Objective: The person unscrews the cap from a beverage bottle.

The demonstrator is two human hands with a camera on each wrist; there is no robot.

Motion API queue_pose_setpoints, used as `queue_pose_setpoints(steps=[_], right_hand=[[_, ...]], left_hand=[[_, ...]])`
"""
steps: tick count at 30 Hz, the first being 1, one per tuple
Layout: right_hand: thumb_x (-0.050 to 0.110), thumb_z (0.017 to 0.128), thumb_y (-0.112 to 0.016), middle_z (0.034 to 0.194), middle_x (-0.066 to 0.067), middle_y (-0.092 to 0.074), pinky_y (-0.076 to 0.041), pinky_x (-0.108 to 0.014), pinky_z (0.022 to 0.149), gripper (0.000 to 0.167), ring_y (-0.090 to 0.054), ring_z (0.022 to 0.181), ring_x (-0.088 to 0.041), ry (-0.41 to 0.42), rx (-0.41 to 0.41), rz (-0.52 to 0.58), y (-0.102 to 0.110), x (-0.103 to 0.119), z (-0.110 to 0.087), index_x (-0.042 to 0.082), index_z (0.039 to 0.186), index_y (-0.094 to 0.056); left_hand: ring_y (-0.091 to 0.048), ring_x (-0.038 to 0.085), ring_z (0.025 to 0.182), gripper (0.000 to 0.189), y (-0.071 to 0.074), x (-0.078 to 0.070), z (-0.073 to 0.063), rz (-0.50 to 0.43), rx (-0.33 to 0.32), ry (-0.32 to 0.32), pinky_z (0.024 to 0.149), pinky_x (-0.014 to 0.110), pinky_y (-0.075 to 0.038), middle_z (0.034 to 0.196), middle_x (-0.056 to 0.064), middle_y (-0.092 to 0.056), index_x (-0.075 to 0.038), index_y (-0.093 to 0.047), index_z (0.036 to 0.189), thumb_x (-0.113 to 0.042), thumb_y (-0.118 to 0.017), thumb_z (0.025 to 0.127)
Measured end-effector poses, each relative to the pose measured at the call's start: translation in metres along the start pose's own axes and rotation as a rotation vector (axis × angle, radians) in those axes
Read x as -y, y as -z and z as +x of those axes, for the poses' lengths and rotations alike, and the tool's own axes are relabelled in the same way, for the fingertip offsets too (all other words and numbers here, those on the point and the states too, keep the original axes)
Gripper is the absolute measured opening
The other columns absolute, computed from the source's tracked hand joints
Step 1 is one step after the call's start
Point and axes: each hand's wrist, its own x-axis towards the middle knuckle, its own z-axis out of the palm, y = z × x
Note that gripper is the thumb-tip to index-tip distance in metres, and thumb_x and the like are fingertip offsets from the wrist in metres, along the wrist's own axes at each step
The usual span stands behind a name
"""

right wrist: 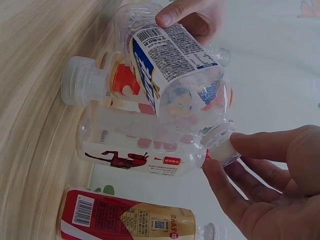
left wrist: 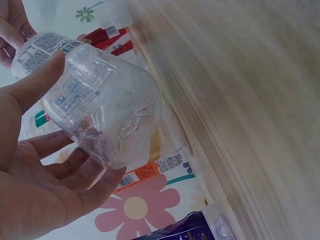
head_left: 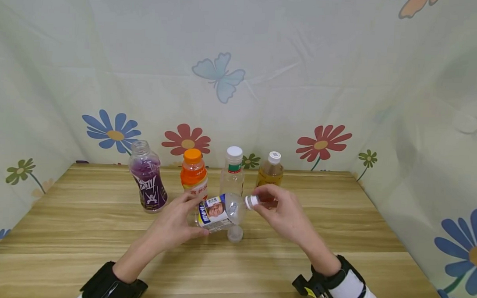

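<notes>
My left hand (head_left: 177, 221) grips an empty clear plastic bottle (head_left: 234, 208) by its labelled lower body. The bottle is tilted, its mouth pointing right and its base toward the left palm. A blue, white and yellow label (right wrist: 167, 57) wraps it. At the bottle's mouth, my right hand (head_left: 281, 212) pinches a white cap (right wrist: 224, 151) between thumb and fingers. Just beneath the bottle on the table is a small translucent plastic piece (head_left: 235, 233), which shows a ribbed, cap-like shape in the right wrist view.
Behind the hands stand a purple bottle (head_left: 149, 181) without a cap, an orange-capped bottle (head_left: 193, 169), a clear white-capped bottle (head_left: 233, 175) and an amber drink bottle (head_left: 271, 172). They line the back of the wooden table (head_left: 338, 240), before a flowered cloth (head_left: 264, 101).
</notes>
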Motion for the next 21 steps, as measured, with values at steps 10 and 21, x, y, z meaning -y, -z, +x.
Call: queue_pose_setpoints(steps=[10, 21], right_hand=[[-0.002, 0.088, -0.08, 0.104, -0.006, -0.07, -0.06, -0.038, 0.082, 0.029, -0.066, 0.091, -0.024, -0.002, -0.042, -0.031, 0.003, 0.001, 0.0, 0.003, 0.114, -0.07], [-0.005, 0.088, -0.077, 0.103, -0.009, -0.067, -0.06, -0.039, 0.08, 0.025, -0.063, 0.091, -0.025, -0.029, -0.075, -0.103, 0.003, -0.01, 0.004, 0.001, 0.112, -0.07]], left_hand=[[-0.055, 0.037, 0.127, 0.092, 0.0, 0.0, 0.0, 0.001, -0.003, 0.0, 0.105, 0.058, -0.045, 0.148, 0.018, -0.053, -0.009, -0.055, 0.149, -0.025, -0.098, 0.069], [-0.056, 0.035, 0.124, 0.089, 0.001, -0.001, 0.0, -0.026, -0.014, 0.045, 0.102, 0.058, -0.047, 0.146, 0.017, -0.055, -0.009, -0.056, 0.148, -0.032, -0.096, 0.072]])
